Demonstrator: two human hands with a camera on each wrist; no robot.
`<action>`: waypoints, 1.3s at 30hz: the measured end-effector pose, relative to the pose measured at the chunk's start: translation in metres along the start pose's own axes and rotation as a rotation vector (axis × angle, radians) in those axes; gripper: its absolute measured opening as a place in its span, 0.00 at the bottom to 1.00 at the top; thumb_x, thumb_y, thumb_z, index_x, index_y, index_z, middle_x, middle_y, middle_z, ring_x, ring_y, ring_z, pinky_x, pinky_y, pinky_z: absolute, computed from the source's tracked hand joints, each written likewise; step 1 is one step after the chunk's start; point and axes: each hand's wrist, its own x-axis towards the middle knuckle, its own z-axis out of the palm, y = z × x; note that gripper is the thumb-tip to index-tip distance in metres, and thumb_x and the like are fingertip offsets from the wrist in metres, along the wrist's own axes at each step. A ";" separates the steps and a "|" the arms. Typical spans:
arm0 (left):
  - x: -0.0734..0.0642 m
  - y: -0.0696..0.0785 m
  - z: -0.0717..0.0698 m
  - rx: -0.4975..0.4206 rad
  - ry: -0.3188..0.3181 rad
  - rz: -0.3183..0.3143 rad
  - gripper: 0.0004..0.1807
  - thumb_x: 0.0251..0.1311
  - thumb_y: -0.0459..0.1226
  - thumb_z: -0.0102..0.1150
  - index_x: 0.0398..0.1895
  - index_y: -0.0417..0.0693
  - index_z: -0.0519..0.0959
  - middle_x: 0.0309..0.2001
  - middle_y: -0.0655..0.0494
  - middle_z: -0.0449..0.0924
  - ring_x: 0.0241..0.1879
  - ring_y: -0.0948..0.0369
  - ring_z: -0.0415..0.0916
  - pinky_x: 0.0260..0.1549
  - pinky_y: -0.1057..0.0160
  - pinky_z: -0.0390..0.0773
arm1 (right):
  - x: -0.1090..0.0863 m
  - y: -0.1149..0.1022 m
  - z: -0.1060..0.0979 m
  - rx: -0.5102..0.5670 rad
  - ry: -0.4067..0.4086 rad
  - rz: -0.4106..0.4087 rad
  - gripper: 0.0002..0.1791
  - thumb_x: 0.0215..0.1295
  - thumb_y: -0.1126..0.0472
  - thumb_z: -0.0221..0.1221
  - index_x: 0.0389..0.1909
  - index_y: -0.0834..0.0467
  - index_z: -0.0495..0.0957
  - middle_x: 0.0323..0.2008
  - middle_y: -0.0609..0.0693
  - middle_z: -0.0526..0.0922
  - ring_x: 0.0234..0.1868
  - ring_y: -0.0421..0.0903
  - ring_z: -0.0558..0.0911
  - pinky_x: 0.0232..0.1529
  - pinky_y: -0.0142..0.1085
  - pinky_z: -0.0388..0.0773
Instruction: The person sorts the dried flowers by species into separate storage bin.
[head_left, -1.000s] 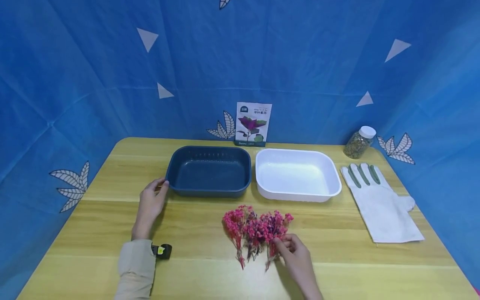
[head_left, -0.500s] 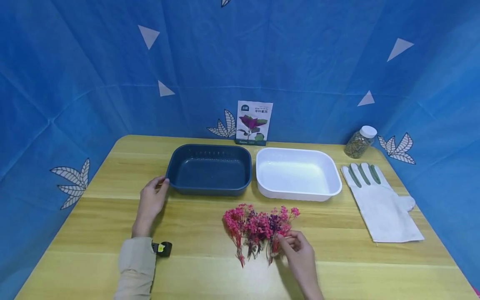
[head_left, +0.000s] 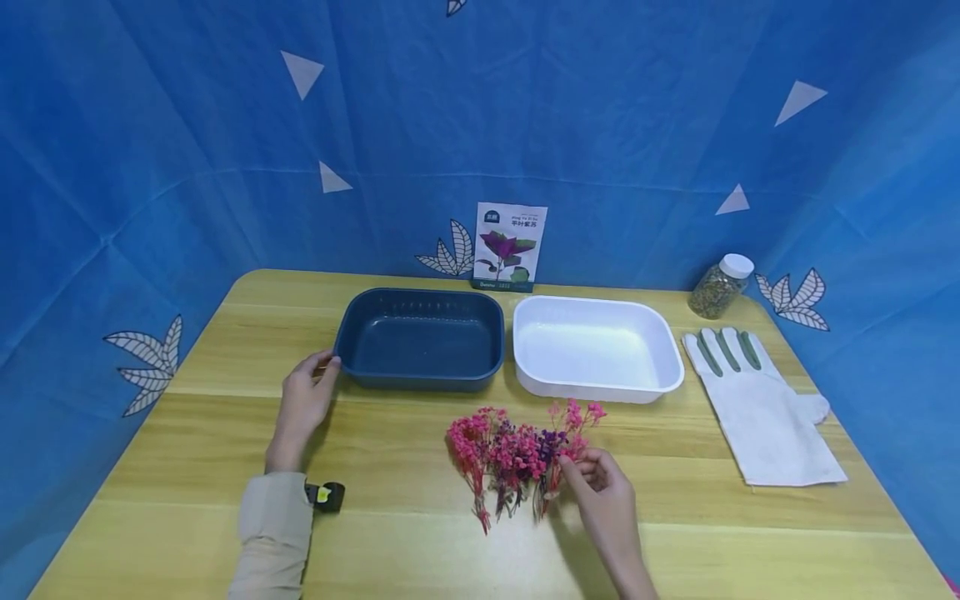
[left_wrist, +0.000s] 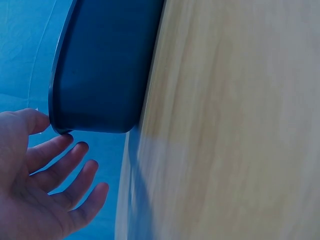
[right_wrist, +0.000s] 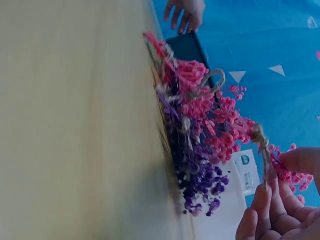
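At the near left corner of the dark blue plastic basin (head_left: 420,382), my left hand (head_left: 305,404) pinches the rim between thumb and index finger. The other fingers of this hand (left_wrist: 47,182) are spread loosely below the rim in the left wrist view. My right hand (head_left: 603,500) pinches a small bunch of pink dried flowers (head_left: 577,421) at its right side. In the right wrist view, twine (right_wrist: 257,135) is tied around the held bunch near my fingertips. Beside it lie more tied bunches, one pink (head_left: 470,442) and one with purple flowers (right_wrist: 200,175), overlapping one another.
A white plastic basin (head_left: 600,392) stands to the right of the blue one. Behind them a seed packet (head_left: 510,247) leans against the blue cloth. On the right are a lidded jar (head_left: 717,289) of dried bits and a white glove (head_left: 772,425) with green stripes.
My right hand has moved slightly up and to the right, and the pink flowers in it have shifted away from the other bunches. My left hand stays at the basin's rim.
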 end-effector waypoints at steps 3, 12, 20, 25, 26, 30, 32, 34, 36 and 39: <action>0.001 0.000 0.000 0.000 0.003 0.011 0.27 0.73 0.45 0.41 0.62 0.30 0.67 0.58 0.33 0.70 0.57 0.41 0.69 0.57 0.44 0.70 | 0.002 -0.005 0.001 -0.006 -0.003 -0.007 0.12 0.61 0.63 0.62 0.38 0.68 0.75 0.28 0.48 0.79 0.28 0.33 0.74 0.33 0.21 0.74; 0.001 -0.001 0.001 0.001 0.010 0.029 0.26 0.73 0.44 0.42 0.61 0.30 0.68 0.57 0.33 0.71 0.56 0.41 0.70 0.56 0.44 0.70 | 0.006 -0.017 0.001 -0.054 -0.015 -0.073 0.13 0.60 0.60 0.64 0.38 0.66 0.76 0.29 0.50 0.80 0.30 0.36 0.75 0.36 0.25 0.75; 0.000 -0.001 0.000 0.011 -0.003 0.020 0.27 0.73 0.44 0.41 0.62 0.29 0.67 0.58 0.32 0.70 0.56 0.41 0.69 0.57 0.44 0.69 | 0.014 -0.029 0.005 -0.070 -0.052 -0.108 0.12 0.61 0.59 0.63 0.39 0.64 0.76 0.30 0.52 0.80 0.31 0.38 0.76 0.36 0.26 0.75; 0.000 -0.001 0.000 0.010 -0.010 0.010 0.27 0.73 0.44 0.41 0.63 0.30 0.66 0.58 0.33 0.70 0.57 0.41 0.69 0.58 0.45 0.69 | 0.025 -0.037 0.012 -0.071 -0.067 -0.164 0.12 0.61 0.59 0.64 0.38 0.64 0.77 0.30 0.52 0.81 0.31 0.39 0.76 0.36 0.27 0.76; 0.000 -0.001 0.000 0.010 -0.009 0.011 0.27 0.73 0.44 0.41 0.63 0.30 0.66 0.58 0.33 0.70 0.57 0.41 0.69 0.58 0.45 0.69 | 0.028 -0.039 0.014 -0.071 -0.072 -0.174 0.12 0.61 0.59 0.64 0.38 0.64 0.77 0.30 0.52 0.81 0.31 0.39 0.76 0.36 0.27 0.76; 0.000 -0.002 0.000 0.004 -0.003 0.014 0.27 0.73 0.44 0.42 0.62 0.30 0.67 0.57 0.33 0.71 0.57 0.41 0.69 0.57 0.45 0.70 | 0.040 -0.047 0.023 -0.081 -0.091 -0.204 0.11 0.61 0.59 0.64 0.36 0.63 0.77 0.28 0.52 0.80 0.29 0.40 0.77 0.34 0.28 0.76; 0.001 -0.002 0.000 -0.003 -0.001 0.017 0.27 0.73 0.44 0.42 0.62 0.30 0.67 0.57 0.33 0.71 0.56 0.41 0.69 0.57 0.45 0.70 | 0.045 -0.052 0.027 -0.082 -0.108 -0.213 0.10 0.61 0.59 0.63 0.36 0.62 0.77 0.28 0.52 0.80 0.29 0.41 0.77 0.34 0.29 0.76; 0.001 -0.002 0.000 -0.004 0.000 0.016 0.27 0.72 0.45 0.42 0.62 0.30 0.67 0.57 0.33 0.71 0.56 0.41 0.70 0.57 0.45 0.70 | 0.050 -0.057 0.031 -0.092 -0.124 -0.230 0.11 0.62 0.58 0.63 0.37 0.61 0.77 0.29 0.52 0.81 0.29 0.41 0.77 0.34 0.30 0.75; 0.001 -0.003 0.000 -0.003 -0.001 0.014 0.27 0.72 0.45 0.42 0.62 0.31 0.67 0.57 0.34 0.71 0.56 0.42 0.70 0.57 0.46 0.70 | 0.055 -0.062 0.035 -0.095 -0.149 -0.241 0.12 0.63 0.56 0.62 0.38 0.61 0.77 0.30 0.53 0.81 0.29 0.43 0.77 0.33 0.31 0.75; 0.002 -0.003 0.000 0.003 -0.007 0.007 0.28 0.73 0.46 0.42 0.63 0.32 0.67 0.58 0.34 0.71 0.57 0.41 0.70 0.57 0.46 0.70 | 0.062 -0.069 0.040 -0.095 -0.184 -0.264 0.13 0.64 0.54 0.61 0.39 0.60 0.76 0.30 0.55 0.81 0.30 0.45 0.77 0.33 0.32 0.74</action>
